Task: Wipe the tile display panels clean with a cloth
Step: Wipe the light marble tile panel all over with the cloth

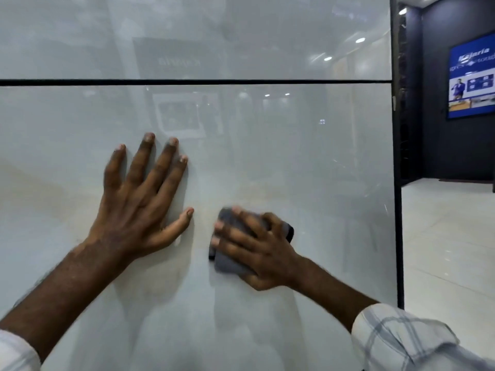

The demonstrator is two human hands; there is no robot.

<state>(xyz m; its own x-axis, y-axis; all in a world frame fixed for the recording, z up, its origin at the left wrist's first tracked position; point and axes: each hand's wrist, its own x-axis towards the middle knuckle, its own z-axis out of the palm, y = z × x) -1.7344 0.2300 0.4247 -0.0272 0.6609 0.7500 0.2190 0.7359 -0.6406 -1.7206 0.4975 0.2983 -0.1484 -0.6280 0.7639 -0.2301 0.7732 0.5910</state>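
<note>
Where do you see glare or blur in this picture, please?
Head view: light reflections make bright spots in the glossy upper panel and lower panel; the right hand and grey cloth are smeared by motion blur, while the left hand looks sharper.
</note>
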